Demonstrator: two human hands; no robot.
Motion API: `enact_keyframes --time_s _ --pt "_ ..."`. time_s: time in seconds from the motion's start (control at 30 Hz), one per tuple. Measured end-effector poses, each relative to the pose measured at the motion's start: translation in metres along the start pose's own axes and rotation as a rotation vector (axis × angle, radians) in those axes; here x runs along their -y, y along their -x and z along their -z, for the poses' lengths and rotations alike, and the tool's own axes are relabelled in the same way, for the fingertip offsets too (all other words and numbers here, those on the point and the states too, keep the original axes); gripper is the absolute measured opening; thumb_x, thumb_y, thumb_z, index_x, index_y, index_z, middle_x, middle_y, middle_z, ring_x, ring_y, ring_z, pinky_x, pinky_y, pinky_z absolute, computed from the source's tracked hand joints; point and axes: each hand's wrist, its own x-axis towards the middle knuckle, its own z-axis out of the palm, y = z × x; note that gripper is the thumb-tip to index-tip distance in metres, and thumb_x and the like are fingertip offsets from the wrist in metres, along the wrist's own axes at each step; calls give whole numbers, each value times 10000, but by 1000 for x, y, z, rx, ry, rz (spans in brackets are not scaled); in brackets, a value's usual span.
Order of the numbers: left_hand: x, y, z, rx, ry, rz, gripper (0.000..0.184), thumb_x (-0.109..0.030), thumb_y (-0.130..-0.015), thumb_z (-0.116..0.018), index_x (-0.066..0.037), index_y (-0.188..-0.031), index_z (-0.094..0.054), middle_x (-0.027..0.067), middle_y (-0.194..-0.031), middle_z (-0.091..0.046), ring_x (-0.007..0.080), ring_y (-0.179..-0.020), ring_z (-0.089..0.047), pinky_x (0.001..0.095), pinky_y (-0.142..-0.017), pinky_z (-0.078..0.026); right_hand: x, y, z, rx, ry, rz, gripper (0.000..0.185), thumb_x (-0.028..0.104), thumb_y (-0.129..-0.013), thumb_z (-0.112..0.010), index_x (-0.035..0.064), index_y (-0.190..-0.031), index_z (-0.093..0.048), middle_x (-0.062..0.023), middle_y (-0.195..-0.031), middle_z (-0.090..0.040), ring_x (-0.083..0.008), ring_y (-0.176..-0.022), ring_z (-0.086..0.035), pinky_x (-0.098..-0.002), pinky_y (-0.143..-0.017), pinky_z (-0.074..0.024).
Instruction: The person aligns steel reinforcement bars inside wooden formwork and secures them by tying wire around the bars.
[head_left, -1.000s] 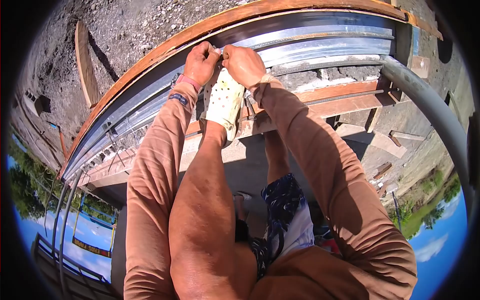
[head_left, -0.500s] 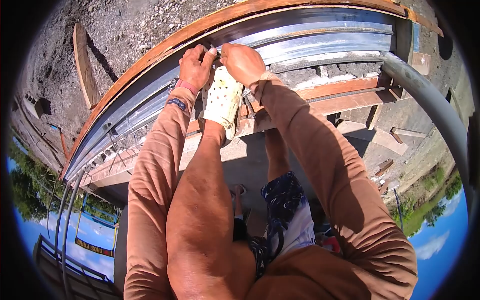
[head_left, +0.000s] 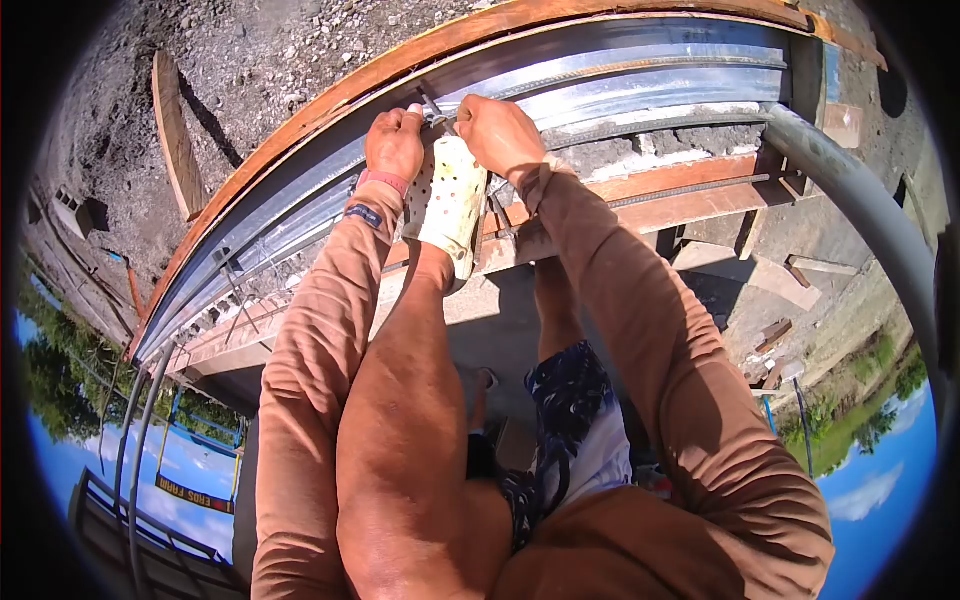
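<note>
Cream-coloured clog (head_left: 445, 195) sat nearest, toe just short of the hands. Left hand (head_left: 392, 150) and right hand (head_left: 502, 137) flanked a dark rod (head_left: 430, 101), fingers bent; whether they gripped anything could not be told. Judged: a steady foot and fingertips close to the rod suited this step. Beyond stood ribbed metal (head_left: 650, 90), an orange board (head_left: 480, 25), then gravel (head_left: 270, 70).

The shoe (head_left: 447, 195) is coloured cream and dotted with holes, the sleeves (head_left: 330, 320) brown. The shorts (head_left: 568, 405) are patterned with pale marks on navy. Dark grey is shown by the bar (head_left: 431, 101), silver by the metal sheet (head_left: 640, 92), orange-brown by the plank (head_left: 480, 27).
</note>
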Motion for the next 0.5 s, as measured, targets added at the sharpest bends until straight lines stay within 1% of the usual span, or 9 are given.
enact_keyframes --time_s 0.07,0.1,0.17,0.2,0.27,0.3,0.37,0.43,0.5 --pt "6 -5 -4 156 101 257 330 -328 -870 -517 -29 -814 -646 215 -869 -613 371 -852 -570 398 -758 -433 0 2 -3 5 -13 -17 168 208 -795 -597 57 -868 -597 -182 -815 -634 -376 -821 -603 -454 -703 -469" --pt "9 -7 -6 157 101 258 330 -328 -870 -517 -29 -814 -646 215 -869 -613 371 -852 -570 398 -758 -433 0 2 -6 -15 -32 -14 161 203 -799 -594 56 -866 -598 -181 -799 -630 -369 -794 -601 -444 -689 -470" --pt "15 -8 -9 177 -5 130 337 -283 -890 -525 -30 -679 -598 56 -618 -561 152 -571 -501 316 -542 -388 -1 5 -10 -32 -52 -14 155 197 -803 -590 55 -863 -599 -179 -783 -625 -363 -767 -598 -434 -676 -471" --pt "12 -8 -7 178 -6 133 337 -283 -890 -525 -30 -679 -598 56 -618 -561 152 -571 -501 316 -542 -388 -1 7 -13 -78 -90 38 157 195 -799 -593 53 -865 -602 -182 -782 -619 -370 -762 -590 -434 -681 -467" --pt "4 -10 -5 260 257 617 299 -249 -894 -516 -36 -693 -579 55 -620 -559 154 -560 -498 313 -508 -382 2 9 -19 -121 -133 96 159 193 -795 -596 52 -867 -605 -185 -782 -612 -377 -758 -582 -433 -687 -463" --pt "-9 -9 2 256 256 618 299 -249 -894 -516 -36 -693 -579 55 -620 -559 154 -560 -498 313 -508 -382 7 13 -21 -156 -46 114 169 197 -774 -612 56 -867 -610 -176 -822 -604 -367 -797 -567 -434 -718 -449" --pt "-36 1 19 306 706 945 256 -216 -900 -503 -32 -733 -565 58 -632 -554 166 -569 -494 315 -501 -388 19 24 -25 -183 41 132 183 200 -752 -629 60 -868 -614 -167 -862 -597 -357 -836 -553 -435 -749 -434" --pt "-25 0 16 248 751 911 227 -194 -900 -500 -18 -771 -560 73 -654 -557 178 -574 -496 334 -514 -406 36 35 -30 -195 107 92 262 227 -697 -667 73 -902 -613 -143 -983 -560 -329 -955 -498 -438 -834 -377" --pt "-19 -4 18 406 749 894 222 -189 -894 -511 -15 -771 -570 79 -676 -566 182 -585 -510 344 -524 -417 44 35 -37 -198 129 89 348 249 -652 -693 74 -938 -599 -140 -1031 -522 -318 -1010 -460 -451 -864 -337"
